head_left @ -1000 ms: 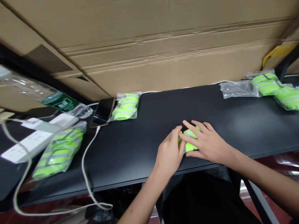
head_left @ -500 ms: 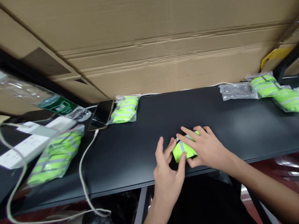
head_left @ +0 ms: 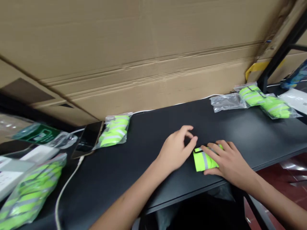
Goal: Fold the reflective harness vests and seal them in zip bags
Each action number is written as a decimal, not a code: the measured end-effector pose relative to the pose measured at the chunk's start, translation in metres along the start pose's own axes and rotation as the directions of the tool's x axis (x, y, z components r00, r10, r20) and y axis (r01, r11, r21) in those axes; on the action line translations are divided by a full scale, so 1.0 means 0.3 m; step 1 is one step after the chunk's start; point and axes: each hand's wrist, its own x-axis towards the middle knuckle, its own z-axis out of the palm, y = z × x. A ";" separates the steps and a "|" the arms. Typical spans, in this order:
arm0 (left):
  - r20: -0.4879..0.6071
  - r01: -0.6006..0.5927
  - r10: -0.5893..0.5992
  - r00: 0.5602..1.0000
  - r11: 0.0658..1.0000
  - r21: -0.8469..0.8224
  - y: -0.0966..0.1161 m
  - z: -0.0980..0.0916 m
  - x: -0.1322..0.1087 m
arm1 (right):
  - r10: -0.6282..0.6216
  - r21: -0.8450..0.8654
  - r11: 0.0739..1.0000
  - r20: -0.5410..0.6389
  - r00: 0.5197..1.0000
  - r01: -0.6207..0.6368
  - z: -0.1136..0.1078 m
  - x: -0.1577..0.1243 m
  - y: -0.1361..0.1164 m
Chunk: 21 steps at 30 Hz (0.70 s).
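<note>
A folded fluorescent yellow-green reflective vest [head_left: 205, 160], with grey bands and a bit of black strap, lies as a small bundle near the table's front edge. My right hand [head_left: 226, 163] rests over its right part, fingers across the top and thumb along the near side. Just left of the bundle, my left hand [head_left: 176, 148] is off it, fingers bent and thumb apart from them, holding nothing. Beyond the hands, a clear plastic bag [head_left: 227, 101] lies flat at the back of the table.
Bagged yellow-green bundles lie at back left [head_left: 115, 131], far left [head_left: 33, 191] and back right [head_left: 275, 107]. Also on the left are a phone [head_left: 88, 139], a white cable [head_left: 63, 191], a power strip [head_left: 38, 153] and a plastic bottle [head_left: 43, 134]. Cardboard [head_left: 153, 76] walls the back.
My left hand has let go of the bundle and swung up and around to its left. My right hand stays on the bundle. The view has turned to the right.
</note>
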 end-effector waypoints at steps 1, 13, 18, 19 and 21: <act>0.074 -0.099 0.090 0.993 0.986 0.134 0.003 0.031 0.093 | 0.033 -0.015 0.999 -0.010 0.999 -0.033 -0.001 -0.025 0.029; 0.305 -0.403 0.291 0.907 0.809 0.428 -0.020 0.333 0.584 | 0.229 -0.024 0.973 0.009 0.973 -0.228 -0.014 -0.171 0.210; 0.305 -0.387 0.261 0.916 0.772 0.504 -0.079 0.115 0.292 | 0.188 -0.026 0.982 -0.038 0.981 -0.189 0.009 -0.184 0.304; 0.276 -0.351 0.233 0.932 0.770 0.533 -0.086 0.073 0.231 | 0.181 -0.026 0.983 -0.052 0.982 -0.183 0.016 -0.184 0.327; 0.173 -0.241 0.172 0.970 0.777 0.581 -0.085 0.012 0.133 | 0.167 -0.018 0.985 -0.073 0.983 -0.169 0.029 -0.179 0.369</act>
